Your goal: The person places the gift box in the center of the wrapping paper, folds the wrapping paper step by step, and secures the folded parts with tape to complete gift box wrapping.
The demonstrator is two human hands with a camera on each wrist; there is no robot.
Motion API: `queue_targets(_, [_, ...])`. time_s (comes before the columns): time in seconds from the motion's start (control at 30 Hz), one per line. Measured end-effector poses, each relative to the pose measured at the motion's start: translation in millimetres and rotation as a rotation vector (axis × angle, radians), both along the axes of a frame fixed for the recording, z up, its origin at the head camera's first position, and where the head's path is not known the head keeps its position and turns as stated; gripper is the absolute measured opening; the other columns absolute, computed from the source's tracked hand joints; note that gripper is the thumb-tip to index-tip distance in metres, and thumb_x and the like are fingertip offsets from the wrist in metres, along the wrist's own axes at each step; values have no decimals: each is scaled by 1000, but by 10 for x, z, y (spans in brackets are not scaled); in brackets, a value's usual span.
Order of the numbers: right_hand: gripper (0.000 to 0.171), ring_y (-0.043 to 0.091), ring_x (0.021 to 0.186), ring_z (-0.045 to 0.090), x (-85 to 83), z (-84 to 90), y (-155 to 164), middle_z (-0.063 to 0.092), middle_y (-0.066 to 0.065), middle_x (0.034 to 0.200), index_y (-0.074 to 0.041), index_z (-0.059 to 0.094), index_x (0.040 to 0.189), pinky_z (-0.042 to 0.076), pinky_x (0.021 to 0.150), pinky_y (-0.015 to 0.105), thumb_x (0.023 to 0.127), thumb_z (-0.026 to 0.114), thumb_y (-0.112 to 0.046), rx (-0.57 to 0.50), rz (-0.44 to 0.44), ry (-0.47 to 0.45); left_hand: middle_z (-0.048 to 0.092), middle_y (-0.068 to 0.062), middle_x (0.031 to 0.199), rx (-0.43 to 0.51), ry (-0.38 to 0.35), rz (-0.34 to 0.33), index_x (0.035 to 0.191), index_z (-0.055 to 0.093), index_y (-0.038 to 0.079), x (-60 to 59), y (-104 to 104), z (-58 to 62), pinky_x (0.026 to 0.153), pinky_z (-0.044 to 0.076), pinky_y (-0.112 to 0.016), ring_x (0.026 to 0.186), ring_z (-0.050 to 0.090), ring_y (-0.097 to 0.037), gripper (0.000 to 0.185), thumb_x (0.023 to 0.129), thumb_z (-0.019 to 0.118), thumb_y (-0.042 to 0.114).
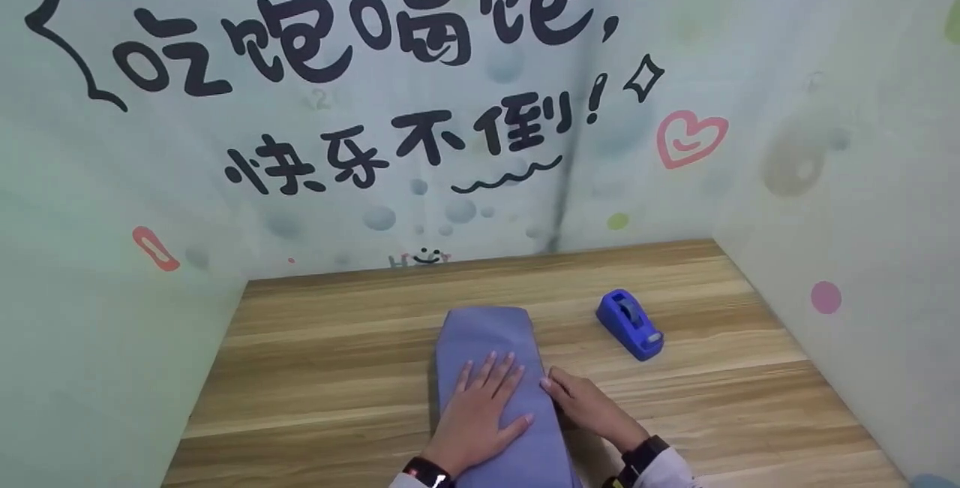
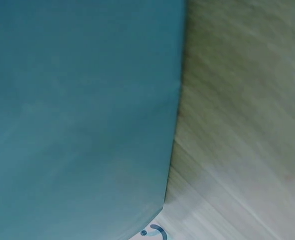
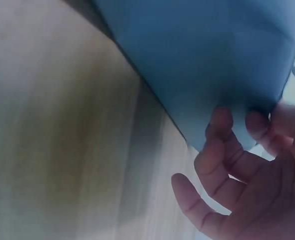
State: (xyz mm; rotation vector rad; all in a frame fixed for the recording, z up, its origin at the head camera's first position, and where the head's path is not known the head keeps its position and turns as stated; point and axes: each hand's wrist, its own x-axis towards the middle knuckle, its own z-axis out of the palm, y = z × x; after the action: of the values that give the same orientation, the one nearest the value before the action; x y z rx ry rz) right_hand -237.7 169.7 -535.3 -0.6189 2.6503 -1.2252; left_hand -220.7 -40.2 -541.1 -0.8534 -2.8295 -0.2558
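A folded blue-purple cloth (image 1: 487, 338) lies lengthwise on the wooden table (image 1: 337, 353), running from the middle toward the near edge. My left hand (image 1: 484, 398) presses flat on top of it with the fingers spread and straight. Just to its right, my right hand (image 1: 581, 402) sits at the cloth's right edge with curled fingers gripping that edge. In the right wrist view the bent fingers (image 3: 222, 125) meet the cloth (image 3: 202, 60) at its border above the table (image 3: 52, 125). The left wrist view shows only cloth (image 2: 77, 120) and table (image 2: 237, 125), no hand.
A blue tape dispenser (image 1: 630, 324) stands on the table to the right of the cloth, a hand's width away. Pale walls with black lettering and a pink heart (image 1: 690, 139) close the table in at the back, left and right.
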Motion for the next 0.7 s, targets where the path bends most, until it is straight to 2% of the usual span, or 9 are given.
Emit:
queue_targets(0.1, [30,13,76,57,99,-24,26,56,0,80,-12,52,95,45,67,26,100,29,-31,33,12,15,23,3,151,1,8,2,143,28,23,3,5,1,110,17,-51,140,18,-22,67,89,23,64])
queue_targets(0.2, [31,13,82,58,207,-26,70,60,2,86,-12,53,96,46,72,27,100,27,-29,43,41,6,23,3,151,3,4,4,143,28,23,6,9,2,110,16,-51,140,18,-22,68,89,24,64])
queue_targets(0.3, [28,7,73,52,322,26,84,56,2,79,-9,51,91,43,64,23,99,32,-28,39,43,-24,23,3,151,5,-1,6,143,28,23,7,5,6,110,16,-51,140,18,-22,68,89,24,64])
queue_targets(0.37, [22,5,67,46,405,81,55,49,0,75,-8,47,89,39,58,21,97,38,-26,58,-18,4,23,4,150,6,1,9,142,28,24,8,5,9,110,16,-51,140,18,-21,68,88,25,64])
queue_targets(0.43, [18,8,73,48,491,116,-12,49,1,83,-7,45,93,42,61,25,95,44,-25,95,-84,113,24,4,150,8,10,9,142,29,24,9,7,11,110,17,-51,140,19,-21,67,88,26,64])
queue_targets(0.5, [22,16,86,54,564,105,-107,53,7,96,-4,47,100,47,71,32,92,50,-24,139,-127,284,26,3,150,11,28,7,142,30,24,10,11,8,109,18,-51,139,20,-22,67,88,26,64])
queue_targets(0.53, [26,21,96,55,588,77,-155,54,11,105,-3,48,105,48,78,36,91,52,-25,180,-127,386,26,3,150,6,35,8,142,30,24,11,12,6,109,19,-51,139,21,-21,67,88,26,64])
queue_targets(0.6, [40,31,115,48,618,-10,-244,49,16,125,-1,49,117,43,90,43,90,53,-30,275,-87,577,26,3,149,1,51,5,142,31,23,10,14,-1,109,20,-51,139,21,-21,67,89,25,63])
queue_targets(0.7, [56,36,122,42,617,-159,-322,46,17,134,-1,47,127,43,90,46,88,53,-41,397,-47,773,26,3,150,-16,69,-2,142,30,22,5,16,-16,109,20,-51,139,21,-21,68,89,22,64])
